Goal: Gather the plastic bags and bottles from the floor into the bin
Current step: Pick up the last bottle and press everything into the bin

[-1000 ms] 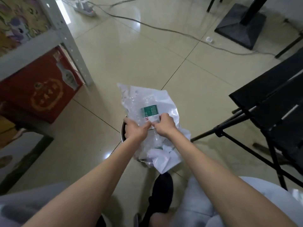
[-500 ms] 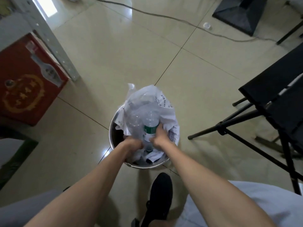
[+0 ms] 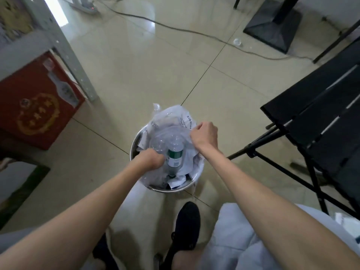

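A round metal bin (image 3: 136, 141) stands on the tiled floor just in front of my feet. White and clear plastic bags (image 3: 171, 121) are stuffed into it and bulge above the rim. A clear bottle with a green label (image 3: 174, 155) lies among them, with a second clear bottle (image 3: 158, 143) to its left. My left hand (image 3: 151, 159) is closed on the plastic beside the bottles, pressing down inside the bin. My right hand (image 3: 204, 135) is fisted at the bin's right side, gripping the edge of a bag.
A black folding chair (image 3: 321, 121) stands close on the right, its legs reaching towards the bin. A red box (image 3: 37, 102) sits under a grey metal shelf (image 3: 74, 61) on the left. A cable (image 3: 175, 28), a bottle cap (image 3: 237, 41) and a black table base (image 3: 272, 24) lie farther off.
The bundle of bags and bottles went from above the bin down into it. My right hand has shifted from the bottle to the right side of the bags.
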Motion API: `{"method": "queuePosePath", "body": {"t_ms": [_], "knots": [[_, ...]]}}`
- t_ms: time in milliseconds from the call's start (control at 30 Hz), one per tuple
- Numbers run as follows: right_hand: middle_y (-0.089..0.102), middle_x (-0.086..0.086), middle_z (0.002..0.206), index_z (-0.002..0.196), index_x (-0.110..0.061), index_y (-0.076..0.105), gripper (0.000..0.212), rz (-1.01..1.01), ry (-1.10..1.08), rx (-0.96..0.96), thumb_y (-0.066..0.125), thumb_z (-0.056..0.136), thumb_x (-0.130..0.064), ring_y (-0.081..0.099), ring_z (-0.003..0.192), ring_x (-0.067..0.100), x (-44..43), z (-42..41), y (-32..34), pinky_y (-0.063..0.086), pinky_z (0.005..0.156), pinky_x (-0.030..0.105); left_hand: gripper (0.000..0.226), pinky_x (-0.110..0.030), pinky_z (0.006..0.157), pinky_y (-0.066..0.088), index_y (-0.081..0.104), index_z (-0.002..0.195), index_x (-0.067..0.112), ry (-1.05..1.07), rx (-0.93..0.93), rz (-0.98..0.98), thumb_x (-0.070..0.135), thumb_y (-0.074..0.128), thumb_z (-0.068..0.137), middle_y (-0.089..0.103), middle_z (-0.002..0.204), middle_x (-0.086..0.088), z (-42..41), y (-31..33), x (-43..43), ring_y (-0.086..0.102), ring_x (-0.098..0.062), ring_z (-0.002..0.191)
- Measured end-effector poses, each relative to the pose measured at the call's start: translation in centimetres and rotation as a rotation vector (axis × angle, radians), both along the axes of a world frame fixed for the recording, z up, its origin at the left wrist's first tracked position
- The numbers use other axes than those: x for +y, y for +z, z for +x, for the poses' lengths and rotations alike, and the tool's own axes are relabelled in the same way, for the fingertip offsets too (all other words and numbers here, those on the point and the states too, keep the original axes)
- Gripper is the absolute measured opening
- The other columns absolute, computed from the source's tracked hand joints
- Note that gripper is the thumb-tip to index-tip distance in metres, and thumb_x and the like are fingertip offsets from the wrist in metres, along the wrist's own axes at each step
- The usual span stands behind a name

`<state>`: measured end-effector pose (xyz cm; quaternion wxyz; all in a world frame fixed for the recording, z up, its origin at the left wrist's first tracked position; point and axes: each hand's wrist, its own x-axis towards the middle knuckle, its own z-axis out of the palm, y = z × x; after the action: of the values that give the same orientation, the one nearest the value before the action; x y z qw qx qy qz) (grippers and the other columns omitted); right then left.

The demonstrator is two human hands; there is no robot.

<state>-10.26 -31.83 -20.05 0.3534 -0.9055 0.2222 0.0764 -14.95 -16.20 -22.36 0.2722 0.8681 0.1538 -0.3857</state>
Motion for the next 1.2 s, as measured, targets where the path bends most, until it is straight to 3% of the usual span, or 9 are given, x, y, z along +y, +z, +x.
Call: {"method": "queuePosePath", "body": {"t_ms": [133,200,300,467,633,733,800,1033,1200], "knots": [[0.054,0.016,0.124,0.119,-0.006,0.053,0.046,-0.052,-0.092,0.213,0.056,0.078,-0.026,0.054,0.116,0.037,-0.5,-0.3,-0.8,0.042,0.09,0.037,0.059,-0.038,0.097,0.05,0.056,0.137,0.007,-0.129,0.035,0.162,0.045,0.038,0.095,0.059,0.14,-0.018,-1.3,2.0,0.5,0.062,-0.034,0.121],[0.058,0.014,0.113,0.107,-0.008,0.056,0.035,0.08,-0.115,0.331,0.056,0.075,-0.022,0.057,0.103,0.035,-0.8,-1.0,-1.3,0.042,0.094,0.036,0.063,-0.041,0.094,0.055,0.046,0.143,0.002,0.026,0.201,0.004,0.044,0.047,0.096,0.056,0.142,-0.024,-1.9,1.7,0.3,0.063,-0.039,0.12],[0.062,0.012,0.082,0.073,-0.01,0.058,0.005,-0.026,-0.152,0.155,0.054,0.072,-0.008,0.057,0.076,0.036,-1.3,-2.1,-1.5,0.049,0.081,0.034,0.06,-0.042,0.092,0.056,0.052,0.135,-0.006,0.25,0.251,-0.215,0.036,0.063,0.094,0.064,0.13,-0.026,-2.9,0.4,0.3,0.066,-0.04,0.115],[0.071,0.015,0.085,0.079,-0.006,0.064,0.006,-0.244,0.062,-0.099,0.059,0.076,-0.007,0.065,0.083,0.037,-0.4,-3.4,-0.8,0.047,0.075,0.037,0.057,-0.04,0.099,0.051,0.042,0.139,0.0,0.409,0.177,-0.427,0.029,0.062,0.094,0.058,0.136,-0.019,-4.4,-2.2,0.9,0.059,-0.035,0.122],[0.06,0.013,0.099,0.09,-0.002,0.059,0.013,-0.348,0.452,-0.187,0.052,0.079,-0.005,0.057,0.092,0.03,1.7,-3.9,-0.4,0.047,0.071,0.037,0.019,-0.033,0.072,0.042,0.052,0.095,0.009,0.16,-0.559,-0.088,0.005,0.062,0.08,0.057,0.097,-0.01,-4.1,-2.0,2.3,0.055,-0.031,0.091],[0.059,0.016,0.104,0.1,0.0,0.059,0.021,-0.464,0.656,-0.237,0.052,0.08,0.001,0.059,0.095,0.032,3.4,-4.7,-0.9,0.048,0.073,0.037,0.069,-0.04,0.098,0.04,0.046,0.127,0.005,0.07,-0.842,0.221,0.005,0.073,0.064,0.048,0.125,-0.017,-3.2,-0.8,4.0,0.046,-0.034,0.114],[0.06,0.018,0.104,0.101,0.002,0.06,0.022,-0.449,0.74,-0.192,0.051,0.081,0.006,0.062,0.092,0.036,4.5,-5.0,-1.3,0.043,0.068,0.037,0.096,-0.039,0.112,0.024,0.034,0.149,0.006,0.041,-0.755,0.254,0.01,0.077,0.063,0.043,0.145,-0.019,-2.4,0.1,5.0,0.039,-0.036,0.133],[0.066,0.021,0.098,0.1,-0.001,0.062,0.024,-0.12,0.719,0.205,0.049,0.082,-0.011,0.062,0.085,0.038,5.6,-4.1,-3.3,0.054,0.075,0.041,0.047,-0.023,0.089,0.044,0.07,0.127,0.017,0.138,-0.552,-0.109,0.012,0.049,0.085,0.07,0.131,-0.004,-1.6,-0.4,6.1,0.066,-0.022,0.114],[0.057,0.029,0.129,0.125,0.002,0.054,0.039,-0.104,0.788,0.364,0.036,0.095,-0.014,0.051,0.122,0.041,6.2,-3.2,-5.8,0.047,0.097,0.041,0.052,-0.031,0.105,0.043,0.07,0.128,0.018,-0.057,-0.342,-0.087,0.006,0.041,0.086,0.066,0.137,-0.01,-1.0,-2.5,6.0,0.057,-0.032,0.128]]}}
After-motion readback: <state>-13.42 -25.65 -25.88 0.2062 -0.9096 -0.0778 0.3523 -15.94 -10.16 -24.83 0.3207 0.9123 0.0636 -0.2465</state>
